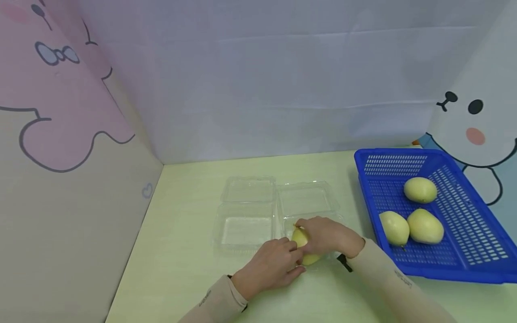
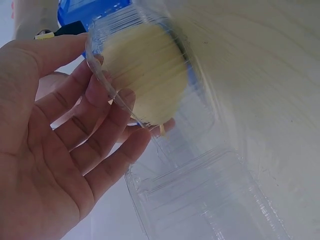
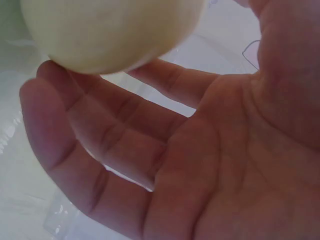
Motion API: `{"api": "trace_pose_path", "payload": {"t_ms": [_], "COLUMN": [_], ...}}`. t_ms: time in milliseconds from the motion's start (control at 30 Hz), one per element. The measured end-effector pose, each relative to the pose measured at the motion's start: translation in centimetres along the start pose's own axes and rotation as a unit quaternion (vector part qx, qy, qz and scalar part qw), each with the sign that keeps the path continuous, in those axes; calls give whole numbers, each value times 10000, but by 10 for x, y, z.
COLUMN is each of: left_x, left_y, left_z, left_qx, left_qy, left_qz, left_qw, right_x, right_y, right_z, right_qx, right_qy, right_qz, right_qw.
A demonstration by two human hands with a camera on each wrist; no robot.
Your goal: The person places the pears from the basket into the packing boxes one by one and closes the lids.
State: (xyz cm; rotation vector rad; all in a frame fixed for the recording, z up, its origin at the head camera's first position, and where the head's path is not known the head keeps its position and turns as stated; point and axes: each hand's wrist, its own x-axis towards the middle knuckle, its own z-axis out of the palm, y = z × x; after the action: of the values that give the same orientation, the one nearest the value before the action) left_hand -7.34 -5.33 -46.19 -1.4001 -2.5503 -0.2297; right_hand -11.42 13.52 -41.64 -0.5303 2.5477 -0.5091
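My right hand (image 1: 329,235) grips a pale yellow pear (image 1: 300,237) over the near half of the right clear plastic box (image 1: 307,199). In the right wrist view, its fingers curve beneath the pear (image 3: 115,35). My left hand (image 1: 272,264) pinches the box's near-left rim, thumb and fingertips at the edge in the left wrist view. Through the clear wall there, the pear (image 2: 145,75) shows with its short stem pointing down. Both hands hide much of that box's near half. Beside it on the left lies a second clear plastic box (image 1: 248,229), opened flat with nothing inside.
A blue perforated basket (image 1: 365,193) stands on the right of the pale table (image 1: 173,251), holding three more pears (image 1: 425,225). Behind the table rises a pale cloth wall (image 1: 262,98). Printed side panels flank it left and right.
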Motion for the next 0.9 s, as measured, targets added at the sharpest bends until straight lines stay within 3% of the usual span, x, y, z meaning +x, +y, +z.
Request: {"api": "trace_pose_path", "payload": {"t_ms": [300, 500, 900], "left_x": [0, 0, -1], "left_y": [0, 0, 0], "left_z": [1, -1, 2], "left_qx": [110, 200, 87], "left_qy": [-4, -100, -48], "left_qz": [26, 45, 30], "left_qw": [9999, 9997, 9999], "right_x": [-7, -10, -15], "right_y": [4, 4, 0], "right_z": [-18, -31, -69], "right_qx": [-6, -132, -141], "right_qy": [-74, 43, 803], "right_qz": [321, 296, 95], "right_qw": [9995, 9995, 9966]}}
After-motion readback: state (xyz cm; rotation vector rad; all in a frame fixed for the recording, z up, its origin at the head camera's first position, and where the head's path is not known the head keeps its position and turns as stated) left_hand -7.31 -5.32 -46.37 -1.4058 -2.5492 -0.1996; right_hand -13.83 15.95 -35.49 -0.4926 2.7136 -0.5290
